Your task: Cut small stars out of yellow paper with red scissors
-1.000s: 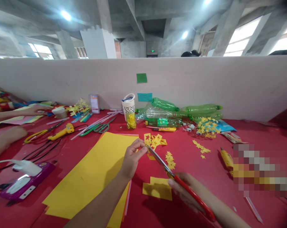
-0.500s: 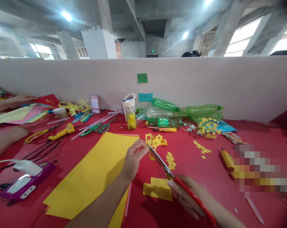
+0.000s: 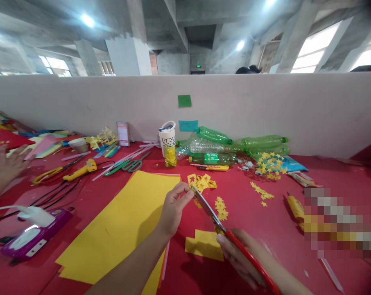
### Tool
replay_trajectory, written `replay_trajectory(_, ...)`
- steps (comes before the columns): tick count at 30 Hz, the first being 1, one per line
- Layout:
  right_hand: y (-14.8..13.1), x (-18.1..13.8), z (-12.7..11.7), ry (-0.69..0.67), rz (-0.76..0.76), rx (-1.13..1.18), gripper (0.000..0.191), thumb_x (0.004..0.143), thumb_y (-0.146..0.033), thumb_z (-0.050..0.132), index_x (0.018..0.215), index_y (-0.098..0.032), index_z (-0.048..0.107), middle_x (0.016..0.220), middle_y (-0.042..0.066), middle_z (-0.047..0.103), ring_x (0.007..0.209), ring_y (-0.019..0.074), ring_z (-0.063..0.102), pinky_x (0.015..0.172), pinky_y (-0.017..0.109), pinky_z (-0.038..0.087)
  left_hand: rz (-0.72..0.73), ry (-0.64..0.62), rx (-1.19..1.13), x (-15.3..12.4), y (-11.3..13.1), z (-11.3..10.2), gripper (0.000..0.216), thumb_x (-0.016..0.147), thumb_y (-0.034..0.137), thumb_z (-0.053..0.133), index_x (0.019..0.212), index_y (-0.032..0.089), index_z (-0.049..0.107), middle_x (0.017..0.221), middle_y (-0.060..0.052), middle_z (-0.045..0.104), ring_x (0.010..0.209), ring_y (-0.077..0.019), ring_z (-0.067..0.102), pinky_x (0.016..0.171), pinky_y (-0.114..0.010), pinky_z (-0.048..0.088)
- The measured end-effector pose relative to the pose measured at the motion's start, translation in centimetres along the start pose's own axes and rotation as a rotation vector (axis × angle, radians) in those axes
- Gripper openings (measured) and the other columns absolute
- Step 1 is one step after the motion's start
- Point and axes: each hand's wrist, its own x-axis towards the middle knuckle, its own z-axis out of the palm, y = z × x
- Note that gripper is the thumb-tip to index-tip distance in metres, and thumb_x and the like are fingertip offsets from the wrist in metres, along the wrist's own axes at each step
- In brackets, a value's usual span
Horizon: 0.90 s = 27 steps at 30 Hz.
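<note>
From your left hand, pinched together (contents unclear), a bottle, its label unreadable, is at one o'clock; scissors clamped in your right hand, at four. Red table, concrete ceiling.

Sheets left of scissors, stars right, bottles behind

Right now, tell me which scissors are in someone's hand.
The red-handled scissors, gripped in the right hand; the green-handled pair and yellow-handled pair lie on the table.
</note>
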Motion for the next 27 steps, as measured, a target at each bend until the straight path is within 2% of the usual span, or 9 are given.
replay_trajectory(5,0.4,0.4,0.3,0.036,0.014,-0.008,0.046,0.074,-0.064,0.049,0.061,-0.021,0.041,0.033,-0.012,0.028,0.023,0.0043,0.027,0.025,0.016,0.020,-0.018,0.011,-0.006,0.0,-0.1,0.1,0.018,0.083,0.024,0.051,0.066,0.018,0.049,0.070,0.001,0.043,0.072,-0.0137,0.041,0.071,-0.026,0.033)
replay_trajectory(10,0.7,0.6,0.4,0.055,0.039,-0.018,0.045,0.074,-0.062,0.051,0.060,-0.020,0.042,0.034,-0.011,0.032,0.023,0.0034,0.028,0.025,0.016,0.018,-0.040,0.031,-0.033,0.0,-0.1,0.2,0.018,0.082,0.024,0.052,0.065,0.017,0.051,0.069,0.001,0.044,0.070,-0.0136,0.041,0.069,-0.026,0.033)
replay_trajectory(18,0.5,0.7,0.1,0.085,-0.022,-0.013,0.045,0.073,-0.058,0.056,0.057,-0.021,0.036,0.030,-0.012,0.030,0.023,0.0033,0.027,0.026,0.015,0.017,-0.097,0.078,-0.153,0.0,-0.2,0.4,0.016,0.078,0.023,0.055,0.063,0.017,0.052,0.066,0.001,0.045,0.069,-0.0132,0.041,0.070,-0.025,0.035)
replay_trajectory(21,0.8,1.3,-0.5,0.163,-0.100,0.035,0.044,0.073,-0.061,0.053,0.059,-0.021,0.037,0.030,-0.012,0.032,0.023,0.0045,0.030,0.027,0.016,0.021,-0.176,0.012,-0.202,-0.1,-0.3,0.5,0.016,0.076,0.021,0.057,0.061,0.017,0.055,0.065,0.001,0.048,0.070,-0.0132,0.044,0.074,-0.025,0.035)
replay_trajectory(24,0.9,1.7,-1.3,0.268,-0.201,0.037,0.040,0.075,-0.055,0.053,0.062,-0.021,0.038,0.031,-0.012,0.035,0.026,0.0049,0.033,0.032,0.017,0.024,-0.260,-0.091,-0.246,-0.5,-0.3,1.2,0.016,0.075,0.020,0.057,0.059,0.016,0.057,0.065,0.001,0.051,0.069,-0.0129,0.046,0.073,-0.025,0.035)
replay_trajectory(27,0.8,1.8,-1.8,0.288,-0.287,0.099,0.036,0.078,-0.051,0.052,0.065,-0.021,0.040,0.031,-0.011,0.036,0.028,0.0056,0.034,0.034,0.018,0.025,-0.310,-0.141,-0.246,-1.2,-0.5,2.3,0.015,0.074,0.021,0.059,0.060,0.016,0.059,0.063,0.001,0.052,0.067,-0.0125,0.046,0.072,-0.025,0.036)
